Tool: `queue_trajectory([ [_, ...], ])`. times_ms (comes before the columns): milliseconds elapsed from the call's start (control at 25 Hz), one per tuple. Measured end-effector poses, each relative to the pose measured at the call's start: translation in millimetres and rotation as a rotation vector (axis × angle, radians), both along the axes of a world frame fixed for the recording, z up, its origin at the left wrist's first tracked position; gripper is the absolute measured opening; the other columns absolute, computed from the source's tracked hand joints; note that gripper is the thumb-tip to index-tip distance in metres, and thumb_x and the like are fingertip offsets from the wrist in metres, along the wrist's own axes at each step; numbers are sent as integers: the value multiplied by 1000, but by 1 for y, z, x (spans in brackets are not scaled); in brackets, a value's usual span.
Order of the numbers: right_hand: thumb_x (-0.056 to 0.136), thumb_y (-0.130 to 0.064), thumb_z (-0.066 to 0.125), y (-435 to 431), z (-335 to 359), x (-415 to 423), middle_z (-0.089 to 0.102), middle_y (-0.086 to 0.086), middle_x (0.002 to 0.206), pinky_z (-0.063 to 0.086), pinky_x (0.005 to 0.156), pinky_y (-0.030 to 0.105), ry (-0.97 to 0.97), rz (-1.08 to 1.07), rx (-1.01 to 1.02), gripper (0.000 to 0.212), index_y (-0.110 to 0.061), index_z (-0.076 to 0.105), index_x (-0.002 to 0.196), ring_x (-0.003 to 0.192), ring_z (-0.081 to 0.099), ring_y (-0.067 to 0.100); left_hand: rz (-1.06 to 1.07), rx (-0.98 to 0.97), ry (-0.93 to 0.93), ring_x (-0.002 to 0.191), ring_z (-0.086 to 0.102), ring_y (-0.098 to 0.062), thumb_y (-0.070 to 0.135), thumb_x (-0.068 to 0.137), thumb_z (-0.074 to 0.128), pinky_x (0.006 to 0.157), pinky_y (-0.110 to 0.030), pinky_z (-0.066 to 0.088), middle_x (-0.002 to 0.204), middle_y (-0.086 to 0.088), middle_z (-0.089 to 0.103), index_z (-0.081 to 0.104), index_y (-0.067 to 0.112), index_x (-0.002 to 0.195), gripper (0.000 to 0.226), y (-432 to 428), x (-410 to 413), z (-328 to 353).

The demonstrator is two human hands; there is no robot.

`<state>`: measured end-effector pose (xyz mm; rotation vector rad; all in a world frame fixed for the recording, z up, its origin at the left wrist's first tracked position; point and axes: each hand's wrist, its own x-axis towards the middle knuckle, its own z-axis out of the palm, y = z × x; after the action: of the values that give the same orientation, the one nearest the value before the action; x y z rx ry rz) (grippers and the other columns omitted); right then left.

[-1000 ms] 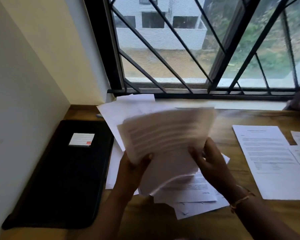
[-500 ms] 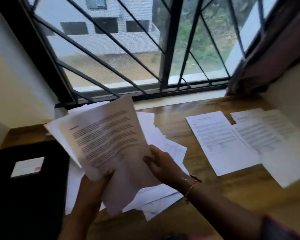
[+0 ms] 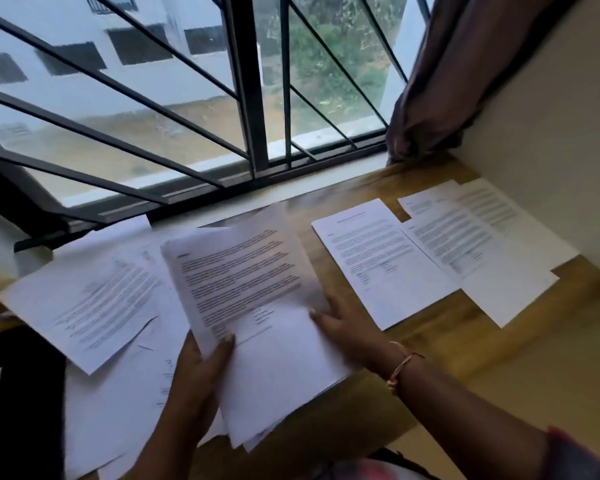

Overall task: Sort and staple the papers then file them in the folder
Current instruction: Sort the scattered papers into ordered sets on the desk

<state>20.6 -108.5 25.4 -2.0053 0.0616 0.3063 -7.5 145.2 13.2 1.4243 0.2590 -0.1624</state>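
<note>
I hold a stack of printed sheets above the wooden desk, its top page full of text. My left hand grips the stack's lower left edge, thumb on top. My right hand pinches the right edge of a blurred upper sheet. Loose papers lie spread under and left of the stack. Two sorted groups lie to the right: one printed page and overlapping pages beside the wall. The black folder shows only at the left edge. No stapler is in view.
A barred window runs along the desk's far side, with a dark curtain bunched at its right end. A cream wall closes the desk on the right. Bare wood shows at the front right.
The view has swung right, pushing the folder to the left edge. The held stack has come lower, and my right hand has shifted to the right edge of a top sheet.
</note>
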Motion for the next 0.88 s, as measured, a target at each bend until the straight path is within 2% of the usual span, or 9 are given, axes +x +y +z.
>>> queue_trajectory([
  [160, 101, -27, 60, -52, -8, 6, 65, -2, 132, 50, 105, 43, 84, -59, -33, 36, -22, 56, 137, 118, 63, 19, -68, -48, 76, 108, 71, -27, 12, 95, 64, 84, -45, 61, 122, -3, 72, 58, 25, 131, 39, -51, 8, 1],
  [280, 101, -29, 59, -81, -10, 10, 64, -2, 131, 50, 104, 44, 156, -70, -24, 34, -24, 55, 135, 116, 63, 19, -72, -84, 130, 102, 73, -31, 6, 98, 58, 75, -42, 62, 117, -8, 74, 59, 19, 130, 35, -81, 11, 5],
  [400, 101, -33, 59, -114, -7, 13, 64, -2, 131, 51, 104, 43, 213, -34, -12, 36, -24, 54, 136, 115, 63, 17, -45, -84, 189, 100, 73, -35, 6, 98, 58, 72, -42, 62, 115, -12, 74, 59, 18, 130, 34, -111, 11, 1],
  [480, 102, -39, 59, -140, -7, 19, 69, -4, 123, 54, 99, 43, 236, -60, 24, 31, -25, 58, 130, 108, 67, 15, -13, -70, 219, 100, 73, -36, 7, 97, 60, 73, -44, 62, 115, -12, 74, 59, 19, 129, 34, -133, 11, -2],
  [560, 102, -41, 57, -173, -10, 32, 72, -5, 111, 58, 90, 42, 197, -178, 27, 25, -25, 62, 121, 97, 70, 14, 12, -71, 240, 100, 73, -37, 8, 97, 61, 74, -46, 62, 116, -13, 73, 59, 18, 130, 35, -153, 13, -7],
  [640, 101, -40, 60, -214, -17, 50, 71, -3, 109, 57, 84, 35, 44, -317, -191, 27, -22, 64, 121, 98, 68, 17, 32, -66, 242, 99, 73, -36, 8, 96, 62, 74, -46, 62, 116, -12, 74, 59, 20, 130, 36, -170, 17, -7],
  [720, 96, -42, 67, -264, -27, 69, 67, 7, 119, 52, 89, 36, -102, -414, -524, 41, -15, 63, 127, 111, 62, 28, 32, -67, 226, 97, 74, -35, 7, 96, 61, 70, -43, 63, 114, -10, 75, 59, 21, 131, 37, -188, 23, -6],
  [800, 88, -49, 73, -309, -36, 85, 60, 16, 132, 48, 97, 46, -85, -442, -762, 61, -11, 59, 134, 121, 54, 38, 22, -60, 209, 95, 75, -33, 7, 97, 61, 67, -39, 63, 113, -9, 75, 60, 21, 130, 36, -205, 27, -4],
  [880, 82, -56, 77, -341, -43, 100, 55, 21, 138, 46, 100, 51, -4, -435, -861, 76, -8, 54, 137, 124, 50, 42, 17, -56, 195, 93, 75, -29, 5, 97, 59, 65, -35, 63, 110, -7, 76, 61, 20, 126, 32, -219, 31, -5],
])
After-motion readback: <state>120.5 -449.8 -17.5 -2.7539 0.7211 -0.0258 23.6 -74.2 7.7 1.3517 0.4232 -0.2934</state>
